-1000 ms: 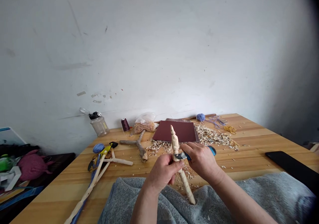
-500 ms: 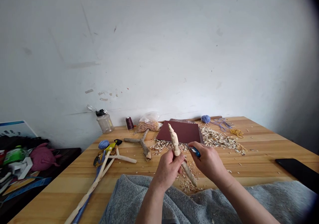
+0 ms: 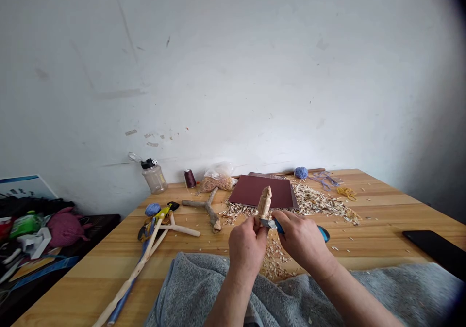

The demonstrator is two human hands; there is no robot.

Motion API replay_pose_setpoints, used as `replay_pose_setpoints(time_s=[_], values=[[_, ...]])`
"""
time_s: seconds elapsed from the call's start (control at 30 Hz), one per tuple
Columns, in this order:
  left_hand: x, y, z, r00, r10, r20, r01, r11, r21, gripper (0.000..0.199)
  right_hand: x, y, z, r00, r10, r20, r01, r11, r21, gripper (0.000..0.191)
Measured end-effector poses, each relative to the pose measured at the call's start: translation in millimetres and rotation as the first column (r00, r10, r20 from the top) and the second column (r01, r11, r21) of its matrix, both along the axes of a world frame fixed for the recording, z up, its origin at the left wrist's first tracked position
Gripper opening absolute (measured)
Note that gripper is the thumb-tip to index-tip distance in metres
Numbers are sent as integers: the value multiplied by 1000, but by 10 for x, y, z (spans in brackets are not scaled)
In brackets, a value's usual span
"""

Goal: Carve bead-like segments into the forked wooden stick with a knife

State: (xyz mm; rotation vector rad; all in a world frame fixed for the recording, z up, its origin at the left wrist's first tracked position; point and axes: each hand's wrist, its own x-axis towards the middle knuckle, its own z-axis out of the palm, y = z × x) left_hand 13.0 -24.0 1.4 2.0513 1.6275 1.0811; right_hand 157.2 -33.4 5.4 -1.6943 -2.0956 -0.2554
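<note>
A pale, peeled stick [image 3: 265,202] with a carved, notched upper end points up and away from me. My left hand [image 3: 247,243] is closed around it; the stick's lower part is hidden behind that hand. In my right hand [image 3: 301,239] is a utility knife [image 3: 323,233] with a blue and black handle, its fingers wrapped round the grip. The knife's metal front lies across the stick just above my left hand, apparently touching the wood. Small wood chips [image 3: 278,259] are scattered on the table under my hands.
A maroon sheet [image 3: 260,191] and a pile of shavings [image 3: 316,201] lie beyond my hands. Left are a forked branch [image 3: 209,208], peeled sticks [image 3: 145,256] and a bottle [image 3: 154,178]. A grey towel [image 3: 196,288] covers the near edge; a black phone-like slab [image 3: 435,249] lies right.
The knife has come from the stick's right side to lie across it. The stick has turned, its tip moving right and slightly lower, and its lower end has gone out of sight.
</note>
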Motion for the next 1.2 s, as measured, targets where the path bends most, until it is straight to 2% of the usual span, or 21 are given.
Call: replay_pose_setpoints(time_s=[0.13, 0.23, 0.3, 0.43, 0.63, 0.7, 0.77, 0.83, 0.93, 1.0, 1.1, 1.2], values=[[8, -6, 12, 1000, 9, 18, -9, 1000, 13, 18, 41, 2, 28, 1000, 1, 9, 0, 997, -76, 23], [-7, 2, 32, 996, -19, 89, 21, 1000, -16, 19, 90, -2, 52, 989, 141, 35, -137, 985, -106, 26], [-20, 11, 42, 991, -38, 130, 44, 998, -47, 20, 116, -5, 60, 978, 204, 33, -201, 977, -76, 28], [-26, 11, 46, 991, -56, 120, 65, 995, -75, 19, 135, 6, 51, 991, 129, 21, -129, 992, 0, 30], [-3, -30, 40, 992, -83, 92, 92, 990, -109, 24, 144, 25, 42, 999, 54, 6, -54, 997, -52, 25], [-10, -33, 44, 992, -89, 86, 98, 988, -115, 24, 157, 14, 57, 995, 103, 20, -101, 992, -82, 22], [-23, -30, 54, 990, -95, 104, 108, 986, -130, 23, 173, -1, 75, 978, 206, 16, -203, 974, -99, 22], [-36, -26, 68, 986, -98, 134, 117, 983, -140, 23, 187, -9, 88, 969, 245, -18, -246, 967, -66, 26], [-44, -22, 88, 983, -98, 156, 119, 984, -132, 25, 200, -3, 91, 991, 129, -27, -130, 991, -16, 30], [-40, -22, 94, 983, -88, 159, 110, 985, -130, 24, 197, 4, 89, 996, 85, 18, -84, 995, -47, 28], [-30, -21, 91, 985, -68, 157, 89, 988, -127, 21, 171, -2, 91, 992, 122, 44, -118, 990, -80, 27], [-26, -22, 84, 985, -63, 159, 81, 990, -111, 21, 134, -19, 88, 991, 130, 42, -129, 991, -39, 27]])
